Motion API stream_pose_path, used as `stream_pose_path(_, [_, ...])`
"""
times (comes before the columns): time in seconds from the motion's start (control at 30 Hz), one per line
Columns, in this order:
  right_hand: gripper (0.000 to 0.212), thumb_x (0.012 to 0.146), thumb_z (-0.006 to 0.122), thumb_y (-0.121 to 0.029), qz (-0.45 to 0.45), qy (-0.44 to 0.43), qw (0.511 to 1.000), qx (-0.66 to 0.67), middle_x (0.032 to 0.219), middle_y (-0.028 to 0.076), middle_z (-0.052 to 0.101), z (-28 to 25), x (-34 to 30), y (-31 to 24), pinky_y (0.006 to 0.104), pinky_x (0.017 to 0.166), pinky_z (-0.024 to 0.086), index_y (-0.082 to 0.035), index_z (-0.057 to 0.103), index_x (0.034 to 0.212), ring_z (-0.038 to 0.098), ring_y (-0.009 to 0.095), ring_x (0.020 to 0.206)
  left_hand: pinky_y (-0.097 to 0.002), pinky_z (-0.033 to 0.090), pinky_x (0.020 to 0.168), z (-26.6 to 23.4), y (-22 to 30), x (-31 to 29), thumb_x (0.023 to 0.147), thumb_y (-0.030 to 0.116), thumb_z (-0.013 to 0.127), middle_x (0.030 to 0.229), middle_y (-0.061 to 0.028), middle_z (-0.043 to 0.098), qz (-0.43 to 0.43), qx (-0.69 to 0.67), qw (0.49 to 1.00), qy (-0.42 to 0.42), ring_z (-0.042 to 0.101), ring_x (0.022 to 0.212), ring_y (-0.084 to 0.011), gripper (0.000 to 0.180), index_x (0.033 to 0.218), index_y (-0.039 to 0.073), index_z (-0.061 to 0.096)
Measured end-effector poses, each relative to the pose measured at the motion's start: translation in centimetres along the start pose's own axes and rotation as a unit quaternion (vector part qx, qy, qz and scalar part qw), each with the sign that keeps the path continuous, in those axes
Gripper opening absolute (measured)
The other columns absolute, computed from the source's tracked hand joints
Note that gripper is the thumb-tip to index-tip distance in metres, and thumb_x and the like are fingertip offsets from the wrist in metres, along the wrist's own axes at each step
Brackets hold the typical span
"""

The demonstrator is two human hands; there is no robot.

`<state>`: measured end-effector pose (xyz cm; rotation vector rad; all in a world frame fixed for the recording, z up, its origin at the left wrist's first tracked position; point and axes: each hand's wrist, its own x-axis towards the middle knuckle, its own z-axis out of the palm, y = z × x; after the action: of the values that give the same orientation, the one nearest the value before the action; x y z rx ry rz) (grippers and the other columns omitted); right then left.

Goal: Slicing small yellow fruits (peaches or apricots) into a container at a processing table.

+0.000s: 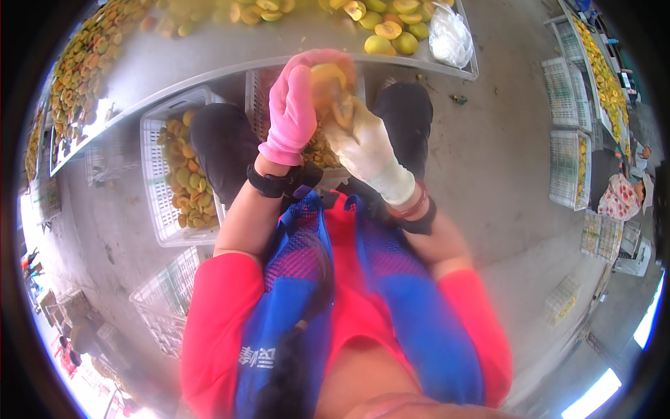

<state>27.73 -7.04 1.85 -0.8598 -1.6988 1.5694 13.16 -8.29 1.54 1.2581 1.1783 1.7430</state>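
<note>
My left hand (292, 108), in a pink glove, is closed round a yellow peach (326, 78) above my knees. Motion smears the fruit, so its cut side cannot be made out. Against the peach's lower right side is my right hand (371, 152) in a white glove, its fingertips stained yellow. Those fingers are bent and closed, and what they hold, if anything, is blurred. Below the hands, cut fruit pieces (319, 152) show between my legs, partly hidden by my wrists.
A metal-edged table (209, 75) ahead carries several peach halves (388, 29) and a clear plastic bag (450, 36). Beside my left knee stands a white crate (155, 199) of peach halves. Stacked crates (564, 94) and another fruit-covered table (600, 63) are at the right.
</note>
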Motion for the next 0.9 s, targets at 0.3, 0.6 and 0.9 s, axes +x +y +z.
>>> stream_pose_path(0.3, [0.019, 0.091, 0.065, -0.012, -0.188, -0.002, 0.970, -0.151, 0.071, 0.013, 0.060, 0.3, 0.7, 2.0, 0.0392, 0.056, 0.050, 0.001, 0.057, 0.103, 0.062, 0.022, 0.064, -0.0312, 0.053, 0.079, 1.6, 0.3, -0.5, 0.107, 0.052, 0.033, 0.105, -0.0140, 0.068, 0.029, 0.020, 0.999, 0.026, 0.065, 0.090, -0.0196, 0.062, 0.115, -0.002, 0.061])
stream_pose_path(0.6, [0.005, 0.093, 0.057, -0.012, 0.279, -0.229, 0.893, 0.270, 0.063, -0.004, 0.045, -2.1, -0.2, -1.9, 0.0225, 0.039, 0.031, -0.010, 0.053, 0.090, 0.041, 0.005, 0.043, -0.0312, 0.053, 0.075, 0.7, 0.1, -0.3, 0.109, 0.044, 0.029, 0.098, -0.0166, 0.069, 0.006, -0.041, 0.997, -0.064, 0.066, 0.079, -0.0198, 0.057, 0.107, -0.004, 0.060])
stream_pose_path(0.9, [0.009, 0.091, 0.060, -0.011, 0.306, -0.310, 0.859, 0.268, 0.063, -0.004, 0.045, -2.3, 0.1, -0.8, 0.0232, 0.040, 0.031, -0.010, 0.051, 0.090, 0.042, 0.005, 0.046, -0.0293, 0.053, 0.071, -0.6, -0.1, 0.5, 0.107, 0.042, 0.030, 0.093, -0.0152, 0.071, -0.055, 0.004, 0.997, -0.063, 0.067, 0.074, -0.0201, 0.056, 0.106, -0.003, 0.063])
